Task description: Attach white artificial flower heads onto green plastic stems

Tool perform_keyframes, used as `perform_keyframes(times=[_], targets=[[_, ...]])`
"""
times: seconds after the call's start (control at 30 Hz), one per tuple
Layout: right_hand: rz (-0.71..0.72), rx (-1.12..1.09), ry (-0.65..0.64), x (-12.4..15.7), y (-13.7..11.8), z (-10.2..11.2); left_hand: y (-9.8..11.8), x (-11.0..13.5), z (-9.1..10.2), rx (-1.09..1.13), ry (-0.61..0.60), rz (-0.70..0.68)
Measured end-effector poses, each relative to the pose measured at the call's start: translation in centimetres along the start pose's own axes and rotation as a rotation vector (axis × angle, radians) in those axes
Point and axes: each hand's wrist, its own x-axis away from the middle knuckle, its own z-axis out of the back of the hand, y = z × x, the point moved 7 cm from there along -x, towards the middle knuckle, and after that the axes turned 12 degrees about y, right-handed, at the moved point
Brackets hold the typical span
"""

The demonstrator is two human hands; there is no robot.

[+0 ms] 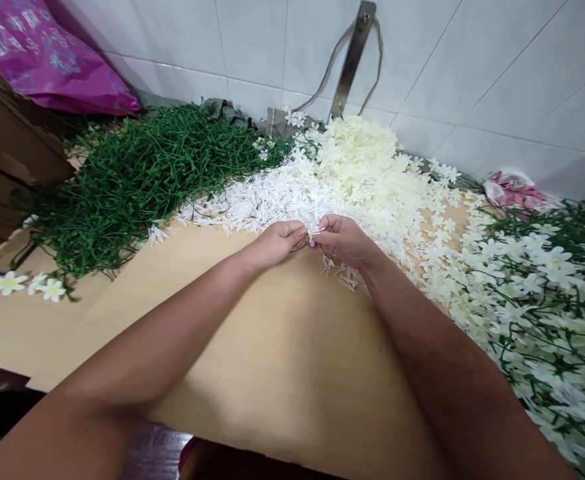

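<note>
My left hand (281,243) and my right hand (343,240) meet over the far middle of the board, fingertips almost touching. The left one pinches a thin green plastic flower stem (299,247). Between the right thumb and fingers is a small white stamen piece (318,231), held against the stem's tip. Just behind both hands lies a heap of thin white stamen pieces (277,193). Beyond the right hand rises a pile of pale yellow-white artificial petals (367,160). A large tangle of green stems (157,167) spreads to the left.
Artificial flowers on stems (537,293) cover the right side. A few flowers (9,283) lie at far left near a cardboard box (7,153) and a purple bag (57,60). A metal strip (353,60) leans on the tiled wall (252,40). The tan board (252,360) ends nearest me.
</note>
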Motion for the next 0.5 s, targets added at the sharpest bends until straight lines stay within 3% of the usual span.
perform_keyframes(times=[0.17, 0.3, 0.37, 0.5], targets=[[0.013, 0.090, -0.015, 0.4, 0.7, -0.8, -0.4, 0.3, -0.2, -0.009, 0.019, 0.132], [0.058, 0.002, -0.073, 0.4, -0.2, -1.2, 0.6, 0.2, 0.1, 0.107, 0.040, 0.145], [0.104, -0.024, -0.098, 0.5, -1.4, -0.7, 1.3, 0.3, 0.6, 0.129, 0.036, 0.137], [0.211, 0.067, -0.003, 1.0, -4.3, 1.8, 1.6, 1.1, 3.0, -0.026, 0.100, 0.246]])
